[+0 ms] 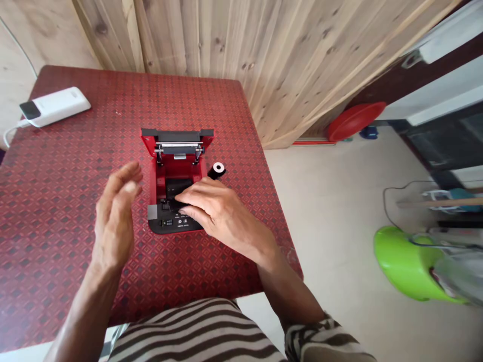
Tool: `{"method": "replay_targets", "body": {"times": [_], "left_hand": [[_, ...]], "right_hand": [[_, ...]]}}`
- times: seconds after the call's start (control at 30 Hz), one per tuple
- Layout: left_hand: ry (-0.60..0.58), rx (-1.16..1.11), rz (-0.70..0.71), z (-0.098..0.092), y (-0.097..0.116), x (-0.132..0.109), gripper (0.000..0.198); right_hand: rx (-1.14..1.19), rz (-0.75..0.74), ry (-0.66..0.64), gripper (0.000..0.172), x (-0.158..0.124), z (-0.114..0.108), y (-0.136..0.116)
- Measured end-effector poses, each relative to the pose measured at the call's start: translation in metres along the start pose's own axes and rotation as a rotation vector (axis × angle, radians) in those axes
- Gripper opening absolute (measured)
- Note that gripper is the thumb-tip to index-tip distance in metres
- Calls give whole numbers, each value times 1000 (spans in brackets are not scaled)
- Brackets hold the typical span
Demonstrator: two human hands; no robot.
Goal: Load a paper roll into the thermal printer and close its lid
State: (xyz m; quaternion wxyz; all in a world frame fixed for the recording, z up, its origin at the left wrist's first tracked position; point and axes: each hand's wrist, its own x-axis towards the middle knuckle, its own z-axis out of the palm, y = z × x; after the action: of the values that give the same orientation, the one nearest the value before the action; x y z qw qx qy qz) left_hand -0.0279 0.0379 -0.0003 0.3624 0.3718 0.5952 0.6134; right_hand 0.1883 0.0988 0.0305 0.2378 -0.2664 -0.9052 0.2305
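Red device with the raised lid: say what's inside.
Inside the red device, a black part shows; the right hand hides whatever lies directly beneath it.

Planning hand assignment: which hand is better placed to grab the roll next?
Right, probably: the roll sits just beyond the right hand; the left hand, open, is across the printer. The right fingers would have to leave it first.

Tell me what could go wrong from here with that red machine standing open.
The raised lid might swing down on the right hand, whose fingertips are over the machine; the left hand is off to the side, not steadying it. The roll is close behind the right hand, so a stray knuckle could knock it across the table.
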Motion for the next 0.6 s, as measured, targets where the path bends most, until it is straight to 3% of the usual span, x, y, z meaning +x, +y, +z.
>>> {"method": "replay_targets", "body": {"times": [0.1, 0.2, 0.27, 0.37, 0.47, 0.6], "left_hand": [[90, -13, 84, 21, 20, 44, 53], [69, -45, 70, 44, 30, 83, 34], [46, -38, 55, 53, 29, 96, 24], [-10, -20, 56, 52, 23, 88, 28], [-17, -4, 55, 39, 17, 59, 44], [-45, -15, -55, 23, 6, 16, 55]], "right_hand": [[-66, -28, 63, 16, -4, 4, -5], [-170, -27, 45, 17, -9, 5, -12], [-247, -33, 59, 18, -13, 8, -15], [-342, -78, 171, 21, -18, 14, -18], [-390, -125, 287, 22, -22, 20, -19], [-439, -146, 343, 21, -25, 24, -19]]}}
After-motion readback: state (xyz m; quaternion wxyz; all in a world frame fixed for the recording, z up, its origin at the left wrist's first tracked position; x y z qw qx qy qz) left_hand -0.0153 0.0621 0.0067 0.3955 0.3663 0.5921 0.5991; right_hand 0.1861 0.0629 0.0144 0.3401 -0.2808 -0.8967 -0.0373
